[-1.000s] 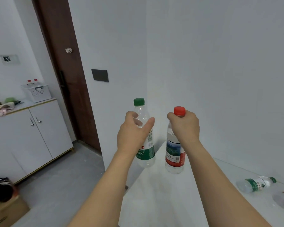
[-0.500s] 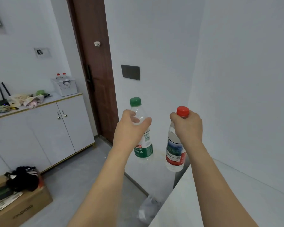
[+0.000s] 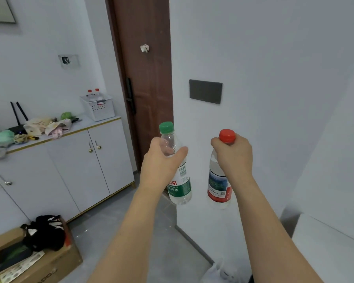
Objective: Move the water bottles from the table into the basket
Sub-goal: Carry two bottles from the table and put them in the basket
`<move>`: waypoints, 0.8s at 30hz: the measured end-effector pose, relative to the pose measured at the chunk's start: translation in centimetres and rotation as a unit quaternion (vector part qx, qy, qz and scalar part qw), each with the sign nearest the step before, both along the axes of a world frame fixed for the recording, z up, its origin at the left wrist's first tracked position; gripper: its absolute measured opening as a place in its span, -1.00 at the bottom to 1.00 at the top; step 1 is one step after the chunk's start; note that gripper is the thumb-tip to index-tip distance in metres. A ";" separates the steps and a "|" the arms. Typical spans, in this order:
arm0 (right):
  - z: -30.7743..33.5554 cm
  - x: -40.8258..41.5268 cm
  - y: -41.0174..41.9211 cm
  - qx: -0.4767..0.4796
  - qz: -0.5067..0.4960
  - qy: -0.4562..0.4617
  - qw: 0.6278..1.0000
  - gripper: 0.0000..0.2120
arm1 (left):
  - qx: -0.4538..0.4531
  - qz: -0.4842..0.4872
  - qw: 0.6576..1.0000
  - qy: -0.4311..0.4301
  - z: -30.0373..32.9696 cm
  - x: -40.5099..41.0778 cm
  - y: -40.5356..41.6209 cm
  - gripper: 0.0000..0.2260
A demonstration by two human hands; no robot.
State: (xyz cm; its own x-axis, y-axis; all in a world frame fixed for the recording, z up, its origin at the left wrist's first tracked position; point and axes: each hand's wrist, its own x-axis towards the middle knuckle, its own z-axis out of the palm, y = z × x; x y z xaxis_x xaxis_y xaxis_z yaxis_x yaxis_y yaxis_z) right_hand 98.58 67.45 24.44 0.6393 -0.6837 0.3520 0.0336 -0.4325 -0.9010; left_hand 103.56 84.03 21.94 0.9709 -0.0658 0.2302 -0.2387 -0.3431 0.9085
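We see a white cabinet (image 3: 74, 170) across the room, with a white basket (image 3: 98, 108) on top holding two red-capped bottles (image 3: 94, 96). Nearer, our left hand (image 3: 161, 162) wraps closed around a green-capped bottle (image 3: 179, 180); our right hand (image 3: 234, 156) clasps the red-capped bottle (image 3: 219, 180) near its neck, both held upright in the air.

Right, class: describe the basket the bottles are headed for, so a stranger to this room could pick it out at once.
Start at the brown door and look just to its left, where a white cabinet runs along the wall. On the end of its top nearest the door stands the white basket. Unlike the cloths and clutter further along, it is a boxy perforated bin with two red-capped bottles poking out.
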 end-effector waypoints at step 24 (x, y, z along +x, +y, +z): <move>-0.8 38.1 14.7 0.015 0.042 0.014 0.999 -0.76 | -0.014 0.060 0.998 -0.009 0.5 34.2 15.5 -0.71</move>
State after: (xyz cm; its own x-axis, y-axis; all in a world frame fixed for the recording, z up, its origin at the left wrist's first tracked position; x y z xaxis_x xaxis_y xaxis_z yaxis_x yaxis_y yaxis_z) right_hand 136.64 82.16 23.63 0.7038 -0.6374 0.3136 0.0440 -0.4016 -0.9148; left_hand 137.75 99.48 22.41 0.9672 0.0566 0.2477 -0.2140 -0.3445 0.9141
